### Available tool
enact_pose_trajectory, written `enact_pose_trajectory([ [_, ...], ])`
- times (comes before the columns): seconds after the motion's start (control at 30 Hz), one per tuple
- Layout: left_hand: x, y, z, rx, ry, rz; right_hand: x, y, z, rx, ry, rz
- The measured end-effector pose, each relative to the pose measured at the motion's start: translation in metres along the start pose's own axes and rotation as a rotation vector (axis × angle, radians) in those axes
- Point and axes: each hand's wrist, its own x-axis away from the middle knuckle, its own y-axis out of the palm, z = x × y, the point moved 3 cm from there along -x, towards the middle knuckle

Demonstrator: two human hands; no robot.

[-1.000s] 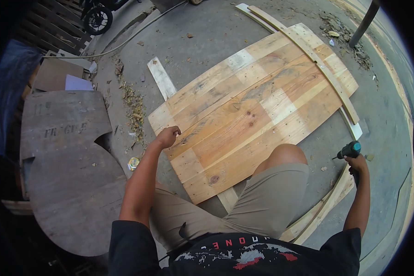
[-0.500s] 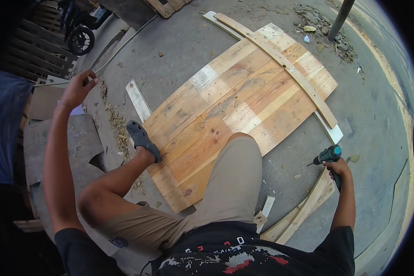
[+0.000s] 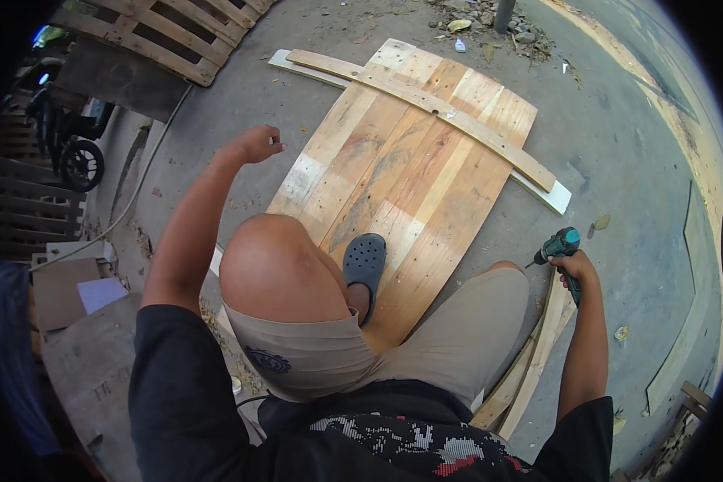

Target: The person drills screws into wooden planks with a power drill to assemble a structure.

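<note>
My right hand grips a teal and black cordless drill off the right side of a wooden panel, its bit pointing left. My left hand is in the air by the panel's left edge, fingers curled; whatever may be in them is hidden. The panel is made of planks joined side by side and lies on the ground. A long thin board lies across its far part, over a white-ended strip. My foot in a dark clog rests on the panel's near part.
Long wooden strips lie beside my right leg. At the upper left stand a pallet and a parked motorbike. A cable or hose runs along the ground at left. Rubble lies by a post at the top.
My foot has moved from the panel's left edge onto its planks. My left hand has come rightward toward the panel. The drill remains in my right hand, and the view has shifted.
</note>
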Motion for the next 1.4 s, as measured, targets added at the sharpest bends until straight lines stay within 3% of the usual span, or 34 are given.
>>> enact_pose_trajectory([
  [0.17, -0.175, 0.026, 0.061, -0.015, 0.142, -0.085, -0.002, 0.013, -0.011, 0.046, 0.086, 0.113],
  [0.33, -0.298, 0.079, 0.101, 0.018, -0.054, -0.222, 0.04, 0.032, -0.068, 0.326, 0.24, 0.305],
  [0.4, -0.31, 0.111, 0.112, 0.019, -0.059, -0.343, 0.038, 0.048, -0.077, 0.375, 0.298, 0.365],
  [0.47, -0.299, 0.134, 0.123, 0.13, -0.141, -0.28, 0.032, 0.067, -0.081, 0.443, 0.331, 0.368],
  [0.53, -0.278, 0.119, 0.128, 0.234, -0.167, -0.164, 0.026, 0.068, -0.092, 0.454, 0.376, 0.364],
  [0.6, -0.265, 0.125, 0.13, 0.234, -0.194, -0.179, 0.037, 0.075, -0.098, 0.414, 0.436, 0.31],
  [0.63, -0.277, 0.117, 0.132, 0.236, -0.204, -0.155, 0.041, 0.074, -0.103, 0.431, 0.402, 0.437],
  [0.7, -0.277, 0.123, 0.13, 0.224, -0.217, -0.156, 0.047, 0.069, -0.092, -0.004, 0.341, 0.395],
  [0.8, -0.283, 0.119, 0.136, 0.206, -0.245, -0.184, 0.067, 0.044, -0.147, -0.481, 0.167, 0.49],
  [1.0, -0.278, 0.115, 0.137, 0.221, -0.255, -0.193, 0.042, 0.033, -0.21, -0.869, 0.052, 0.496],
  [1.4, -0.274, 0.109, 0.137, 0.252, -0.251, -0.173, -0.003, 0.036, -0.238, -0.823, 0.072, 0.399],
])
